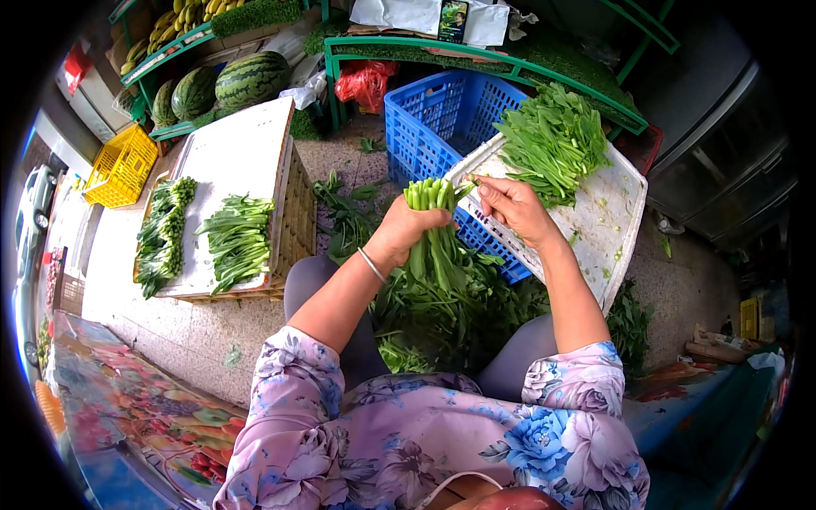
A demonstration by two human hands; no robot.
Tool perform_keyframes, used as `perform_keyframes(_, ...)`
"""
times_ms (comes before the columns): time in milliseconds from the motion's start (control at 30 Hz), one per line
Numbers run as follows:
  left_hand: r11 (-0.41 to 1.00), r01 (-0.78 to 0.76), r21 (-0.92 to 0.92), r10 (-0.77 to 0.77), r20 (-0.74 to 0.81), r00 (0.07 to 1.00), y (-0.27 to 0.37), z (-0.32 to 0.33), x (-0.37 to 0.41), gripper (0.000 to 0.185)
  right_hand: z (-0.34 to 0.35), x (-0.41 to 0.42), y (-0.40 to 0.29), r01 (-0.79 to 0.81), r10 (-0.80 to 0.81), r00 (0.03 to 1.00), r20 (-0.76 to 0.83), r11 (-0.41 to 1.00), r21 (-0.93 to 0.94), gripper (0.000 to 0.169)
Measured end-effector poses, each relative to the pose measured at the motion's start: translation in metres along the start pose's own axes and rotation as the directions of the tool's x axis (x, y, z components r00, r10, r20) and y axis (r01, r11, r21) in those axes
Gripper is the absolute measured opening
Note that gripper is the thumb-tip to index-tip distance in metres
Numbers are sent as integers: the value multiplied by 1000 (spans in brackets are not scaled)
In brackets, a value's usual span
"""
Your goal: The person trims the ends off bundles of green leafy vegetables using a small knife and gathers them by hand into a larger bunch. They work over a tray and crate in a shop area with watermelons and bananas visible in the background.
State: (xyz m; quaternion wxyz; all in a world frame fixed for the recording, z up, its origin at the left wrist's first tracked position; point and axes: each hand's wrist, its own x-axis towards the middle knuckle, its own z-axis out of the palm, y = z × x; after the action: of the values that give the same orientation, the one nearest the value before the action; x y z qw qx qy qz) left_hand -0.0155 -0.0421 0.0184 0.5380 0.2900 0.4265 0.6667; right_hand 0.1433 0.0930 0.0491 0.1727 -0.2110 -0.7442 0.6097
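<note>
My left hand (pixel 411 229) grips a bunch of leafy green vegetables (pixel 440 255), stem ends up and leaves hanging down. Beside the stem ends, my right hand (pixel 516 207) pinches a thin green piece (pixel 468 186) between thumb and fingers; whether it is still joined to the bunch I cannot tell. A pile of the same greens (pixel 554 140) rests on a white foam board (pixel 612 217), just beyond my right hand. Below both hands, between my knees, lies a heap of loose leaves (pixel 446 312).
A blue plastic crate (pixel 414 127) stands ahead, partly under the foam board. To the left, a white board (pixel 236 150) on stacked trays carries bunched greens (pixel 239 239) and a row of tied bundles (pixel 166 236). Watermelons (pixel 252 80) and a green metal rack (pixel 421 43) are farther off.
</note>
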Motion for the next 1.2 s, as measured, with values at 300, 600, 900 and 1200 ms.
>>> perform_keyframes(300,1000,5,23,-5,12,1000,0,-4,-1,30,-1,1,1,-18,17,999,33,999,34,40)
perform_keyframes(600,998,-17,54,16,16,1000,-2,-8,-1,31,1,-2,-4,-86,79,995,62,990,112,39)
perform_keyframes(900,999,-5,54,4,18,1000,-1,-8,-2,31,0,0,-2,-29,23,997,75,996,79,38)
perform_keyframes(1200,998,-5,55,4,24,1000,0,-8,-3,29,-1,2,3,-33,31,999,36,997,64,38)
